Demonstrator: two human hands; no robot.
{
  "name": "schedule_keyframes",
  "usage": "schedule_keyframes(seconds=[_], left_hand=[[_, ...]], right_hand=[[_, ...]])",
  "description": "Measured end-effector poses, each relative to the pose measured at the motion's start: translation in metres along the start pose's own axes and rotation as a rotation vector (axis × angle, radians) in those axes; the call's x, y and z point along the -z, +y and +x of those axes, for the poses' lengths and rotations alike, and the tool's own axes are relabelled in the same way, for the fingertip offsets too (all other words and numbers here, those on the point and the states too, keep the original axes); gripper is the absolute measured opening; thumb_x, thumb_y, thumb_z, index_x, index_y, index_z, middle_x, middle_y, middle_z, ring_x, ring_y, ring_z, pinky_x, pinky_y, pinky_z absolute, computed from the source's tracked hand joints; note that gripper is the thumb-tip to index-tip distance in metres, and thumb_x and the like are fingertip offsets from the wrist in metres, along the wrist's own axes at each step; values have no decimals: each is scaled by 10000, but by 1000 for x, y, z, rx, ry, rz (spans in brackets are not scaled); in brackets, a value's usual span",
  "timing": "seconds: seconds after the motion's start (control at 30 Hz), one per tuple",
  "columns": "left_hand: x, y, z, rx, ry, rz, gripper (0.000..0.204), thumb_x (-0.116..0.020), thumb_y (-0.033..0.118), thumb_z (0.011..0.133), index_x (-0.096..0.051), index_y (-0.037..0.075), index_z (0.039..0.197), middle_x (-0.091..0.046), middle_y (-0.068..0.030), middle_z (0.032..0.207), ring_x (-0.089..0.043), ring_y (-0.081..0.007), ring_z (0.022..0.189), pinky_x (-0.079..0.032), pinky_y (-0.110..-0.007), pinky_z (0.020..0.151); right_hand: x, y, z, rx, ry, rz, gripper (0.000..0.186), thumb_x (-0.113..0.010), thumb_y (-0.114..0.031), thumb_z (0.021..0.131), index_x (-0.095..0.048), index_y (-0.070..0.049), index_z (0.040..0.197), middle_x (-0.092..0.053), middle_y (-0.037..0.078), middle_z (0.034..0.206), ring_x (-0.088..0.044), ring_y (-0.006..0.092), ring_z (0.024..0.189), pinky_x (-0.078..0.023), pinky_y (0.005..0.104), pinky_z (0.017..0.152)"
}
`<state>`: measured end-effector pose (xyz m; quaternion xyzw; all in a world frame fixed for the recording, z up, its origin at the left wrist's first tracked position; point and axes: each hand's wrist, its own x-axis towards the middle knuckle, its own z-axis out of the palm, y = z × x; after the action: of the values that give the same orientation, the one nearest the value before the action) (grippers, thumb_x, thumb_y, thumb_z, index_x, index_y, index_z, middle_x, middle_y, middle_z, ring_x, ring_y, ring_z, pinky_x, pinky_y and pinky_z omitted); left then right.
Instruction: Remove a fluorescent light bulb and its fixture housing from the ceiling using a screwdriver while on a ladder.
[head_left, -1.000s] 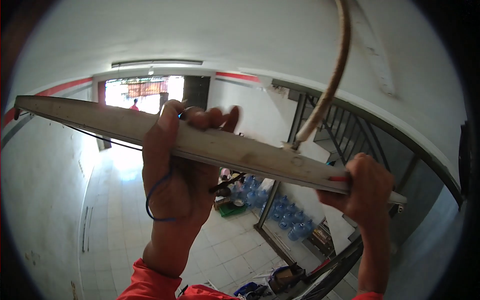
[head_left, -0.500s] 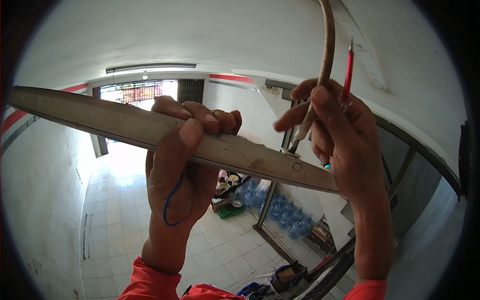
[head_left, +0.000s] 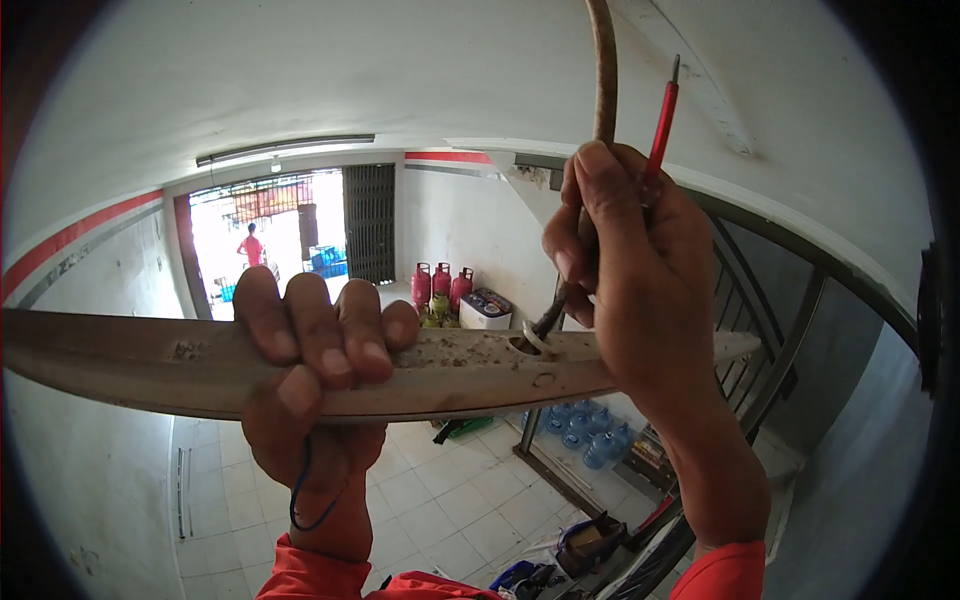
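Observation:
A long, dirty beige housing (head_left: 470, 392) lies nearly level across the view. My left hand (head_left: 315, 345) is closed around it left of the middle, fingers over the top face and thumb in front; a thin dark blue loop hangs at that wrist. A brownish cable (head_left: 606, 85) runs down from the top of the view into a hole in the housing's top face, with a white ring at the hole. Closed on this cable just above the hole is my right hand (head_left: 645, 265). It also keeps a red screwdriver (head_left: 663, 125), metal tip pointing up.
Below is a tiled floor (head_left: 420, 505) with blue water bottles (head_left: 595, 438). Red gas cylinders (head_left: 440, 283) stand by the far wall, and a person (head_left: 250, 247) is in the bright doorway. A metal railing (head_left: 800, 345) rises on the right; a tube lamp (head_left: 285, 150) hangs from the ceiling.
The housing has gone from sloping down rightward to nearly level and turned, showing its speckled top face and hole. Both hands have shifted left in view; the right still holds cable and screwdriver.

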<state>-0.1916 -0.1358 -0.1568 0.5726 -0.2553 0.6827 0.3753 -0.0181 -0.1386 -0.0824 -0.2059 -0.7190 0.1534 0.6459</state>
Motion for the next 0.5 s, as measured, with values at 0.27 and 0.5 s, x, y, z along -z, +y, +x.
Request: schedule_keyframes(seconds=[0.27, 0.5], left_hand=[[-2, -12, -12, -43, -66, 126, 198, -565, 74, 800, -403, 129, 899, -497, -13, 815, -531, -151, 854, -387, -362, 842], [12, -13, -28, 0, -38, 116, 210, -576, 70, 806, -394, 121, 896, -486, -18, 802, -515, -157, 832, -387, -347, 812]], right_hand=[[1, 14, 6, 67, 108, -124, 318, -417, -291, 965, -475, -86, 728, -429, -38, 499, -340, 9, 399, -245, 189, 355], [-6, 31, 14, 208, 241, -226, 243, -494, -188, 911, -555, 3, 773, -508, 52, 485, -515, 146, 415, -375, 298, 428]])
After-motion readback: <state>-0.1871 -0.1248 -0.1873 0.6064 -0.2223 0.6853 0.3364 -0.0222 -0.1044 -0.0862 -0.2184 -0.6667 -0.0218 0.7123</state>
